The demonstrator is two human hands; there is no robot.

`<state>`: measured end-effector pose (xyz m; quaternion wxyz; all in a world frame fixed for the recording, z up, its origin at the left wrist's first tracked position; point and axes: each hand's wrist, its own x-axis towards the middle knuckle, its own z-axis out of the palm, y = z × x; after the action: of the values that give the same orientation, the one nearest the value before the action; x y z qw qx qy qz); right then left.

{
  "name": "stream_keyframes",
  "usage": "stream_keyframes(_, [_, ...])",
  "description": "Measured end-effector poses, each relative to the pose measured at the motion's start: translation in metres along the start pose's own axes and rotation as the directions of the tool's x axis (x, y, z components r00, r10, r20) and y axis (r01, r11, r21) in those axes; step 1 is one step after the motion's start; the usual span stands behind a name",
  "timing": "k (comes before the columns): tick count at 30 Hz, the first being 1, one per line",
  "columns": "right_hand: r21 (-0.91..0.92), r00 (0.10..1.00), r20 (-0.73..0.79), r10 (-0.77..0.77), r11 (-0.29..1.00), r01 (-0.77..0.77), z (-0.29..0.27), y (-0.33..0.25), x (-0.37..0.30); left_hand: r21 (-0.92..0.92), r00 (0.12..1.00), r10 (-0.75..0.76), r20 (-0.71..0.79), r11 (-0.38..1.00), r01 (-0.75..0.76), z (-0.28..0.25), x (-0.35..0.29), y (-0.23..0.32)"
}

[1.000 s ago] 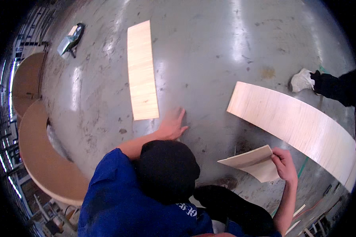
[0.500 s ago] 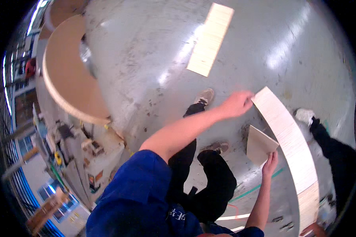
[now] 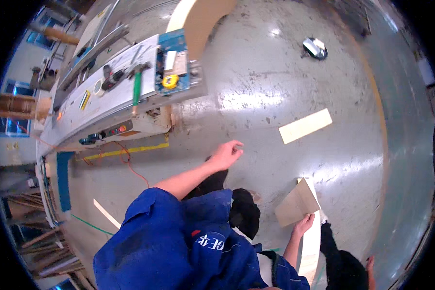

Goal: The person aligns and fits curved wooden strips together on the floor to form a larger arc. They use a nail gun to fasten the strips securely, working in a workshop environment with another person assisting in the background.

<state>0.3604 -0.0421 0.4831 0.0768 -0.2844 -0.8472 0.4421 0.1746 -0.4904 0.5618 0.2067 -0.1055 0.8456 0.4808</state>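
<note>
In front of my body, my left hand hangs over the floor with its fingers loosely bent and apart, holding nothing. My right hand grips the lower edge of a flat, grey-brown board with angled corners. Behind and beside that board runs a long pale wooden strip, partly hidden by the board and my right arm. Whether my right hand also touches the strip I cannot tell.
A pale rectangular wooden piece lies on the floor ahead. To the left stands a workbench with a green-handled hammer and a yellow tape measure. Another person's dark-clothed leg is close on the right.
My left hand has come away from the end of the pale strip. The view has turned, bringing the workbench in at the left. My right hand still holds the board.
</note>
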Motion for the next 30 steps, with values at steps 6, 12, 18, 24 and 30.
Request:
stream_keyframes(6, [0.095, 0.993, -0.116, -0.025, 0.995, 0.036, 0.014, -0.104, -0.014, -0.109, 0.971, 0.128, -0.203, 0.982, -0.153, -0.15, -0.027, -0.021])
stream_keyframes(12, [0.428, 0.937, -0.347, 0.044, 0.896, 0.116, 0.047, -0.232, -0.048, 0.365, 0.754, 0.431, -0.496, 0.891, -0.269, -0.302, -0.019, -0.076])
stream_keyframes(18, [0.405, 0.939, -0.344, -0.015, 0.9, 0.162, 0.056, -0.297, -0.066, 0.495, 0.695, 0.319, -0.644, 0.867, 0.06, -0.37, -0.014, -0.128])
stream_keyframes(24, [0.449, 0.952, -0.291, -0.09, 0.866, 0.219, 0.081, -0.341, -0.096, 0.026, 0.795, 0.076, -0.602, 0.997, -0.075, -0.382, -0.028, -0.129])
stream_keyframes(30, [0.374, 0.97, -0.191, -0.153, 0.902, 0.216, 0.121, -0.379, -0.119, -0.076, 0.849, 0.012, -0.528, 0.995, -0.062, -0.393, -0.05, -0.169])
